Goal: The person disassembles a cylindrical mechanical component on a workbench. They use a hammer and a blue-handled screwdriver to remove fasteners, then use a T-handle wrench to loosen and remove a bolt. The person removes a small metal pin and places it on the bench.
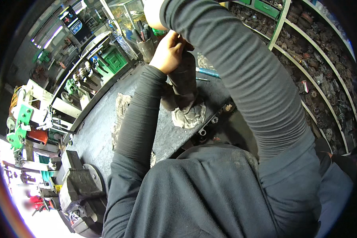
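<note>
Dark housing point(185, 79) partly behind left hand point(169, 52)

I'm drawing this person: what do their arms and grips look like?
The left sleeve is long, dark grey and fairly smooth; the right sleeve is dark grey too, wrinkled into rings. The left grip wears no glove; glare washes out the right grip.

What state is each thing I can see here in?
Left hand: curled at the metal part's upper end
Right hand: washed out, partly cut off; grip unclear
Metal part: standing on the pale cloth
Pale cloth: crumpled
Blue tool: lying flat
Shelves: loaded
</note>
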`<state>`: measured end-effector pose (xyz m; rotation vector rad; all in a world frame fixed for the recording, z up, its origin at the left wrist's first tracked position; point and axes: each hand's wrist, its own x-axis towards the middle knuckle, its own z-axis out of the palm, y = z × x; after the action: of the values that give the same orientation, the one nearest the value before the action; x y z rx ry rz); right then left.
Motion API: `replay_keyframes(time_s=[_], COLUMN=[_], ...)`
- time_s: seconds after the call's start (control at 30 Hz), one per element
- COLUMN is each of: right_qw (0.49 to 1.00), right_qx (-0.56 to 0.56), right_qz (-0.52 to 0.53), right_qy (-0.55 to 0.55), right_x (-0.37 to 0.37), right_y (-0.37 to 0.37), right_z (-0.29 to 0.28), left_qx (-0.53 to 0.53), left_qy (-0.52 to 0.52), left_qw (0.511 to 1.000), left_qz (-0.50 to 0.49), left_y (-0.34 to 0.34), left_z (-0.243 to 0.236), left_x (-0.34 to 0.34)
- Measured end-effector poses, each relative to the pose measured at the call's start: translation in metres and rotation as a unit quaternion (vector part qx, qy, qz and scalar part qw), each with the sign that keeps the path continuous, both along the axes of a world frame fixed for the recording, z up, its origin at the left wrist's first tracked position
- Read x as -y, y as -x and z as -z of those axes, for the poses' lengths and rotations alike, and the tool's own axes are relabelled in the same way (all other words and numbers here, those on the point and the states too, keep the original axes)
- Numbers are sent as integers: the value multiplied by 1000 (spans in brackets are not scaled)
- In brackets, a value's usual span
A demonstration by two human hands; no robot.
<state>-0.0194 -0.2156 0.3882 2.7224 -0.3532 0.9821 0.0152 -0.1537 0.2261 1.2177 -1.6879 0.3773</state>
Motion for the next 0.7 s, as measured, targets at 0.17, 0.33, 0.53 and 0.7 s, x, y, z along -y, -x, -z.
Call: replay_keyframes(time_s=[0.17, 0.33, 0.53, 0.7], right_qw=[1000, 990, 962, 962], right_qx=[-25, 27, -155, -167], right_qz=[7, 52, 99, 36], right_qy=[17, 126, 203, 212], right_x=[2, 24, -10, -42], right_y=[-19, -66, -22, -22], right_z=[-31, -33, -28, -17], left_qx=[-250, -246, -227, -108], left_qy=[-112, -114, -109, -181], left_qw=[962, 962, 968, 952], left_qz=[20, 8, -6, -222], left_y=[-1, 4, 11, 8], left_z=[10, 8, 4, 7], left_x=[7, 21, 13, -28])
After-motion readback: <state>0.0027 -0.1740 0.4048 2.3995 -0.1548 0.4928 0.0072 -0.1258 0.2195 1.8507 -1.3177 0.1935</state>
